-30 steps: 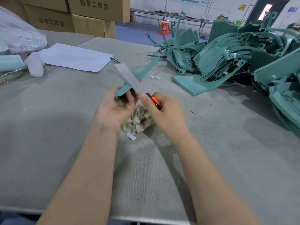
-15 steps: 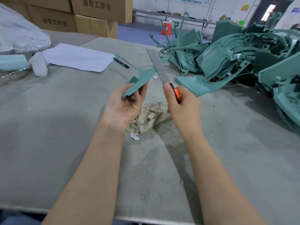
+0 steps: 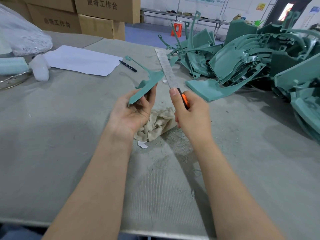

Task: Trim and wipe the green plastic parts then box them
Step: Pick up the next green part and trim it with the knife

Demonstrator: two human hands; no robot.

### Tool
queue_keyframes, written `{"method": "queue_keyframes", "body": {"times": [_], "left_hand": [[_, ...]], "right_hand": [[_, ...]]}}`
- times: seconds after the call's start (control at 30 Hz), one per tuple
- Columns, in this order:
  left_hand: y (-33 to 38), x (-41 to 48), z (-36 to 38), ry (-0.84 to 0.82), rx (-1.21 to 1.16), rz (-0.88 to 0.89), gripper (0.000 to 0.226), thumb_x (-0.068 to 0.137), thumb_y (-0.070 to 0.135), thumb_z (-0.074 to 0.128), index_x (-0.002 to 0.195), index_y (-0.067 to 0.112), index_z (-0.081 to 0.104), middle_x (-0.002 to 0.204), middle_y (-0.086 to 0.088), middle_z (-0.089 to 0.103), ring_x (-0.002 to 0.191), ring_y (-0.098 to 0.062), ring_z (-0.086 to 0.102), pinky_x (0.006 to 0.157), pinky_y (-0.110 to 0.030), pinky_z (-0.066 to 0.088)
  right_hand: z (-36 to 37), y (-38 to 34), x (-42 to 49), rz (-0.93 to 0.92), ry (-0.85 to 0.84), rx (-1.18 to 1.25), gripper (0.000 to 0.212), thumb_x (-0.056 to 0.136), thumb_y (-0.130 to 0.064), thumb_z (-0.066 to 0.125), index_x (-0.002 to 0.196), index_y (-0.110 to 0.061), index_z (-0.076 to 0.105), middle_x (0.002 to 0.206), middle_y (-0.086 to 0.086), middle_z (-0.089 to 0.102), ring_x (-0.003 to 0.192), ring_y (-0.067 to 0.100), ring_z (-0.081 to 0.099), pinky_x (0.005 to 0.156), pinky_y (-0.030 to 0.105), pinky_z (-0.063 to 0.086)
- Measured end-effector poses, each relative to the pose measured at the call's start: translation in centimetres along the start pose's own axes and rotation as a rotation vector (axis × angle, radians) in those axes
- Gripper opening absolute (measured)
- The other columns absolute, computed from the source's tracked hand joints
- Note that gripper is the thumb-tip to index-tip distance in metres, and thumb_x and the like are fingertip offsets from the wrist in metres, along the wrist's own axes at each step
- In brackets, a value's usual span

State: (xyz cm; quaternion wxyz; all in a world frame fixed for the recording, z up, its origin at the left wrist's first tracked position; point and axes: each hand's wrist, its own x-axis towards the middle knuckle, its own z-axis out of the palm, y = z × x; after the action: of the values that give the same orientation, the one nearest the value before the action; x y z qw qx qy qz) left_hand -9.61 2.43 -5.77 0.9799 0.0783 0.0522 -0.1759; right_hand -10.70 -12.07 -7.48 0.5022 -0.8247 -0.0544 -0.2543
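1. Both hands are working above the tabletop (image 3: pixel 52 135). The left hand (image 3: pixel 131 111) is gripping a green part (image 3: pixel 147 84) by its flat lower end, thumb and fingers curled round it. The part is tilting, and its thin stem is pointing up and away to the left.
2. The right hand (image 3: pixel 192 115) is wrapping round the orange handle of a knife (image 3: pixel 167 70), thumb lying along it. The long blade is pointing up and away at the part's right tip; I cannot tell whether it is touching.
3. A pile (image 3: pixel 251 58) of green parts is lying at the tabletop's far right.
4. Boxes (image 3: pixel 103 7) are standing stacked beyond the far left edge.
5. Paper (image 3: pixel 83 60) is lying far left, a pen (image 3: pixel 128 66) just beside it.
6. A cloth (image 3: pixel 155 125) is lying crumpled below the hands.
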Motion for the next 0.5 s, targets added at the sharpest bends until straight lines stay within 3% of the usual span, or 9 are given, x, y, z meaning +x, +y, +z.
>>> {"method": "queue_keyframes", "body": {"times": [0.1, 0.27, 0.33, 0.43, 0.5], "left_hand": [[0.0, 0.0, 0.0, 0.009, -0.005, -0.001, 0.046, 0.07, -0.003, 0.052, 0.115, 0.0, 0.06, 0.103, -0.021, 0.066, 0.069, -0.034, 0.069, 0.047, -0.015, 0.052], [0.3, 0.4, -0.2, 0.056, -0.091, 0.043, 0.026, 0.068, -0.004, 0.05, 0.091, -0.009, 0.062, 0.084, -0.025, 0.065, 0.068, -0.034, 0.066, 0.05, -0.018, 0.054], [0.6, 0.7, -0.3, 0.077, -0.093, 0.076, 0.028, 0.07, -0.003, 0.046, 0.088, -0.014, 0.063, 0.085, -0.027, 0.065, 0.076, -0.032, 0.063, 0.06, -0.022, 0.056], [0.6, 0.1, -0.4, -0.023, -0.145, 0.061, 0.031, 0.063, -0.01, 0.052, 0.091, -0.015, 0.065, 0.1, -0.025, 0.064, 0.093, -0.034, 0.06, 0.059, -0.023, 0.055], [0.4, -0.2, -0.5, -0.073, -0.113, 0.096, 0.054, 0.048, -0.015, 0.06, 0.101, -0.006, 0.062, 0.111, -0.018, 0.062, 0.106, -0.032, 0.058, 0.066, -0.019, 0.053]], "right_hand": [[0.1, 0.0, -0.1, 0.011, -0.054, -0.001, 0.052, 0.089, -0.059, 0.052, 0.062, -0.017, 0.039, 0.053, 0.007, 0.046, 0.058, 0.038, 0.057, 0.055, 0.052, 0.05], [0.9, -0.2, -0.6, -0.046, -0.153, -0.075, 0.05, 0.089, -0.06, 0.052, 0.063, -0.018, 0.046, 0.05, 0.007, 0.053, 0.047, 0.021, 0.053, 0.049, 0.035, 0.045], [1.4, -0.3, -1.0, -0.097, -0.226, -0.13, 0.048, 0.089, -0.058, 0.055, 0.063, -0.017, 0.049, 0.048, -0.001, 0.049, 0.047, 0.014, 0.048, 0.049, 0.03, 0.038], [2.2, -0.6, -1.7, -0.191, -0.376, -0.199, 0.046, 0.088, -0.055, 0.059, 0.058, -0.022, 0.046, 0.048, -0.007, 0.049, 0.051, 0.01, 0.049, 0.053, 0.032, 0.041], [2.2, -0.8, -1.9, -0.223, -0.448, -0.194, 0.047, 0.088, -0.052, 0.061, 0.057, -0.022, 0.044, 0.044, -0.008, 0.047, 0.048, 0.006, 0.048, 0.053, 0.03, 0.04]]}}
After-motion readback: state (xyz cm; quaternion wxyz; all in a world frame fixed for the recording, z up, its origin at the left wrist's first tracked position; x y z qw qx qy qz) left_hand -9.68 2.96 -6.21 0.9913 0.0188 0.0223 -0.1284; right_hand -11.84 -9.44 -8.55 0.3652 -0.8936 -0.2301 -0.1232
